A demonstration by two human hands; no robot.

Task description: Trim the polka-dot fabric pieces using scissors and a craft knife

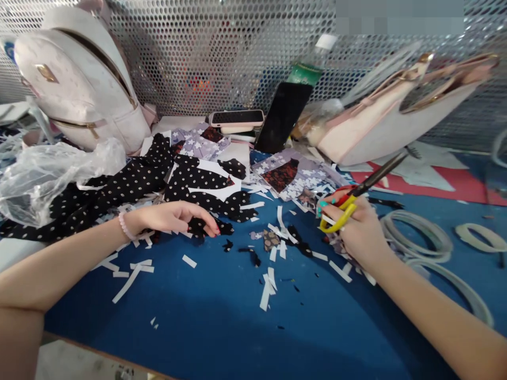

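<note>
Bench observation, head view.

Left hand (174, 217): laid palm-down on the blue table (222, 327), left of centre. A bead bracelet (124, 227) is worn at the wrist. The fingers are stretched forward and close together, with the fingertips (214, 230) set on a small black scrap (200, 227). Whether the scrap is pinched by the thumb or only pressed flat cannot be told.

Right hand (358, 235): closed around the yellow handles of the scissors (366, 187), with the fingers passed through the loops. The dark blades are seen together, pointing up and to the right, clear of the table. The scissors are held right of centre, well apart from the black scrap.

Between the hands: white paper strips (267, 287) and small dark cuttings are scattered over the table surface.

Behind the left hand: a long polka-dot fabric (130, 184) is spread from the left edge toward the middle, and the black scrap lies just beside its near edge. A crumpled plastic bag (43, 174) rests on the fabric's left part, with a white backpack (83, 79) behind it.

Middle rear: purple floral pieces (312, 171), a phone (236, 117) lying flat, a dark phone (283, 117) leaned upright and a bottle (312, 66) are noted against the perforated panel (190, 53).

Right side: a pale handbag (392, 116) is tilted on its side, and tape rings (420, 237) lie flat near the right wrist.
</note>
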